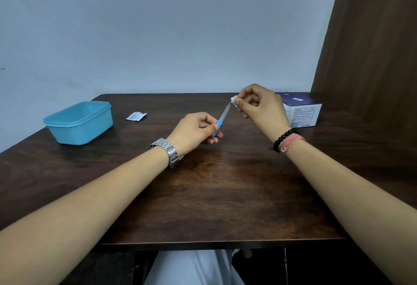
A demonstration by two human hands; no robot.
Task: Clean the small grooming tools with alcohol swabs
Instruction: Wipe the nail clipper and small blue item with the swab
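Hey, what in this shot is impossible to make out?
All in the head view:
- Tip of the file: wrapped in the swab that the right hand pinches.
- File handle: mostly covered by the left hand.
- Tub contents: hidden by its wall.
- Box label and wrapper print: too small.
- Box's left end: behind the right hand.

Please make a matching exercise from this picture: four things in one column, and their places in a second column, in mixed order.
Things:
1. nail file
2. alcohol swab
3. blue container
4. torn swab wrapper

Places:
A. on the table, left side
B. pinched in the right hand
C. blue handle held by the left hand
D. flat on the table, right of the container

Pairs: 1-C, 2-B, 3-A, 4-D
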